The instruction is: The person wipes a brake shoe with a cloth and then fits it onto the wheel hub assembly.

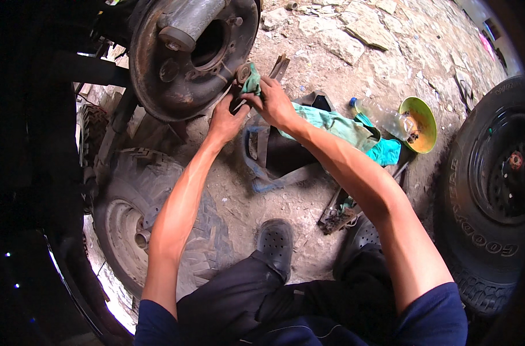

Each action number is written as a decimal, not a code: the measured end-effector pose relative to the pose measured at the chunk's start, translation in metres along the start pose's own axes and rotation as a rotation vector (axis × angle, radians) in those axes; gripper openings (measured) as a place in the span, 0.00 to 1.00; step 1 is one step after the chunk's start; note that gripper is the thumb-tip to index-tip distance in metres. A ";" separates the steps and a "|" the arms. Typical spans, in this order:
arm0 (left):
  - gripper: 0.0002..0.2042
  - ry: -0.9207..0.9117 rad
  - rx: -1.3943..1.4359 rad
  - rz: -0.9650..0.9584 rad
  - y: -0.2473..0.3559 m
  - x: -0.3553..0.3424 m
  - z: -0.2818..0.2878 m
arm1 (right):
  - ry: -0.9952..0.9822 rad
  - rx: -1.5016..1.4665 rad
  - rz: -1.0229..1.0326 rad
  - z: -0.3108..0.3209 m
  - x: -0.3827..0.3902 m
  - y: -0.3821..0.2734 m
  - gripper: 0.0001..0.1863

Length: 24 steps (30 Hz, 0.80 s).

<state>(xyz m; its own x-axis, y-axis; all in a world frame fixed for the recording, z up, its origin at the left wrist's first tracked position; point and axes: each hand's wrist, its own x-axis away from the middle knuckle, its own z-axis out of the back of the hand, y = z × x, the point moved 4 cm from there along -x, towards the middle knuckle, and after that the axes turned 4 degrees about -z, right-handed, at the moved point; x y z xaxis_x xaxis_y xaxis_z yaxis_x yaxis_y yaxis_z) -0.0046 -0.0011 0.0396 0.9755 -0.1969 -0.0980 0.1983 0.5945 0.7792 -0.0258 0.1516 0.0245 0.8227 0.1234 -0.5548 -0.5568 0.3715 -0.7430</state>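
My left hand (225,120) and my right hand (274,104) meet just below a rusty round brake backing plate (158,75) on an axle at the top of the head view. Together they grip a small dark metal part (242,73) wrapped in a green rag (252,85). The right hand's fingers press the rag onto the part from the right; the left hand holds it from underneath. The part lies against the plate's lower right rim.
A knobby tyre on a pale rim (135,230) lies at lower left. A black wheel with tyre (493,190) stands at right. On the dirt lie a green cloth (337,127), a yellow-green bowl (421,124), a clear plastic bottle (383,118) and dark tools (337,216).
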 end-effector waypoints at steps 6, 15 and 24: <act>0.23 0.058 0.388 -0.003 0.000 0.011 0.004 | -0.591 0.041 -0.843 0.005 0.030 0.015 0.37; 0.30 0.448 0.709 0.123 0.015 -0.004 -0.013 | -0.336 -0.860 -1.362 -0.035 0.032 0.078 0.50; 0.22 0.585 0.227 0.030 -0.018 0.008 0.015 | -0.167 -0.907 -1.334 -0.045 -0.001 0.058 0.21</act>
<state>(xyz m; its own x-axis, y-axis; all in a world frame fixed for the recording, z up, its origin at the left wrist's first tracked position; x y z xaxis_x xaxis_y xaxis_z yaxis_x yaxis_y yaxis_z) -0.0014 -0.0253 0.0337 0.8836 0.3145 -0.3468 0.2078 0.4003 0.8925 -0.0645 0.1314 -0.0348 0.7195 0.2912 0.6305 0.6939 -0.3381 -0.6358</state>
